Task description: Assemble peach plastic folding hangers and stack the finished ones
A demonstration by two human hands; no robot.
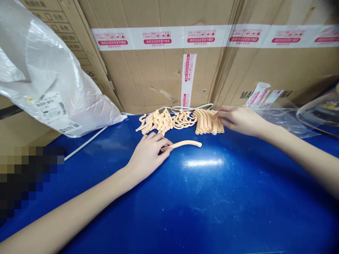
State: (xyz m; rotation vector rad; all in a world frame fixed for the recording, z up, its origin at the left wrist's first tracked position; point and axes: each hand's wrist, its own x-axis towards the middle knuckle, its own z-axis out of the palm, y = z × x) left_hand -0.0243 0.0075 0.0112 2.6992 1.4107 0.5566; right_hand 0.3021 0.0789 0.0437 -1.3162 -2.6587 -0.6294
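My left hand [150,150] is closed in a pinch on one end of a curved peach-coloured plastic strip [186,143]. The strip's free end, with a small hole in it, points right, just above the blue table. Farther back, my right hand [238,118] reaches over a row of similar curved strips [203,121], its fingertips at the row's right side. Those fingers look stretched and slightly apart; whether they grip a strip is hard to see. Left of the row lie a heap of short S-shaped peach pieces [159,121] and a cluster of hooked peach pieces [184,120].
Large cardboard boxes [148,74] stand behind the blue table [169,208]. A bulging white plastic bag [60,81] leans in at the left. A white cable [87,143] runs behind the pieces and under the bag. Clear plastic wrap [288,123] lies at the right.
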